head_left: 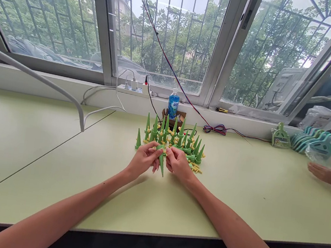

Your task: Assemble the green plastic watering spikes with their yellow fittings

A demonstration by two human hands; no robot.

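Note:
Between the fingers and thumb of my left hand (144, 159) is a green plastic plant watering spike (161, 165), its tip pointing down toward me. My right hand (177, 162) is closed in a pinch at the spike's wide end; a small yellow piece seems to show there, mostly hidden by the fingers. Just beyond my hands stand several more green watering spikes (181, 133), upright, many with yellow valves on their sides. Other spikes lie on their sides near my right hand, beside a little pile of loose yellow parts (196, 168).
Behind the spikes are a blue liquid bottle (173, 105) and a cardboard box (181, 116). A coiled cable (215, 128) lies near the window wall. At the right, another person's hand (321, 172) is by several teal plastic tools (317, 142). A grey tube (62, 89) arches over the left side.

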